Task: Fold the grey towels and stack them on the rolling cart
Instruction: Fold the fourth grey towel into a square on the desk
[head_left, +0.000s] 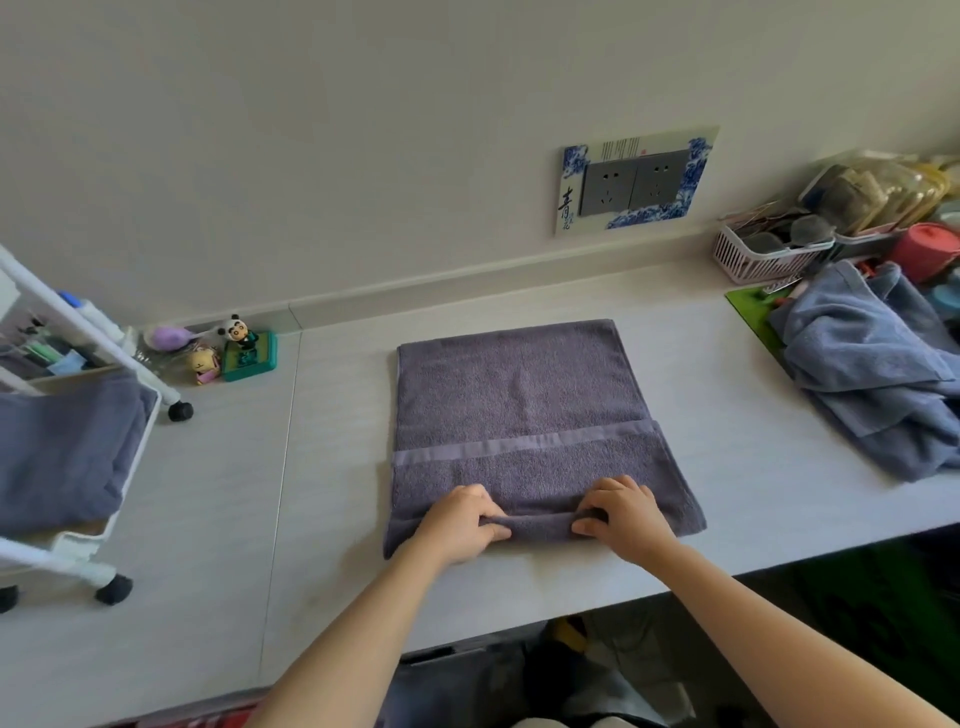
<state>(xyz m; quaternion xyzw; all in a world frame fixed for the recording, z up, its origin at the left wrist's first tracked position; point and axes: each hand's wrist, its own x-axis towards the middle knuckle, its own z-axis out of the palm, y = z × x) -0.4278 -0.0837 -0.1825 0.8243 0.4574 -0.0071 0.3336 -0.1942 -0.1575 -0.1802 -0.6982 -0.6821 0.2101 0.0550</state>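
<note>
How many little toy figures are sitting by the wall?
2 that I can see: a panda figure standing on a green base, and a small yellow figure just left of it. The rolling cart beside them may hide more.

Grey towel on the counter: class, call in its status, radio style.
Left hand and right hand both grip the near edge of the grey towel, rolling it up. Towel flat on counter. Rolling cart left, folded towel aboard. Nothing blocking.
</note>
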